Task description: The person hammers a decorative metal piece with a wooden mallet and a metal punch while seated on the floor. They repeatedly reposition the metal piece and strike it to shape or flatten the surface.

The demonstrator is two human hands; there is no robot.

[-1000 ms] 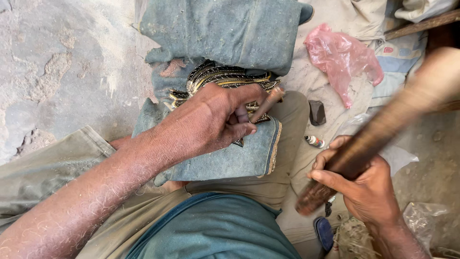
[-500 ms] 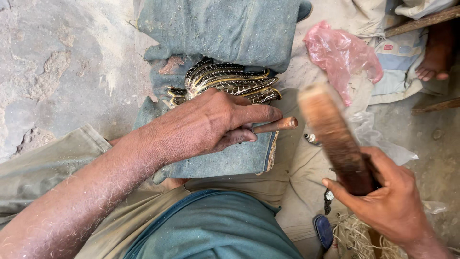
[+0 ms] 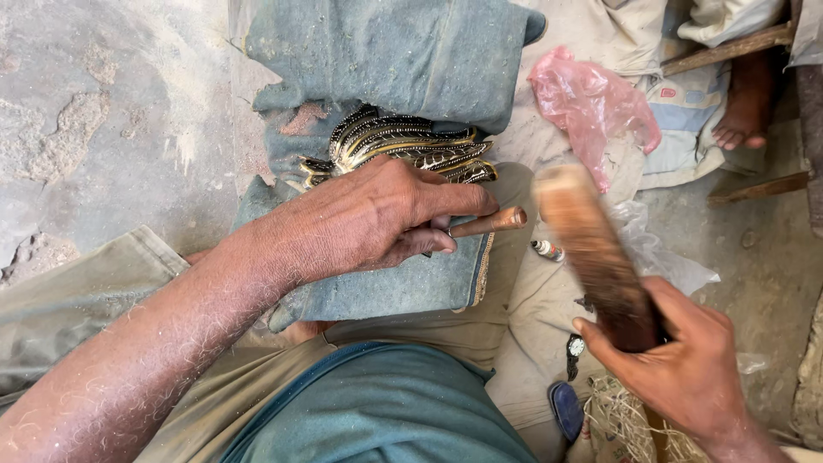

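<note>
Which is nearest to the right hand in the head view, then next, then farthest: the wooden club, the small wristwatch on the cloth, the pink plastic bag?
From the right hand:
1. Wooden club, gripped in that hand.
2. Small wristwatch, on the cloth just left of the hand.
3. Pink plastic bag, far up beyond the club's end.

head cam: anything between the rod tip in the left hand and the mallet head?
Nothing solid. In the head view the rod tip and the mallet are apart; the gap shows only pale cloth below, with a small tube lying on it.
</note>
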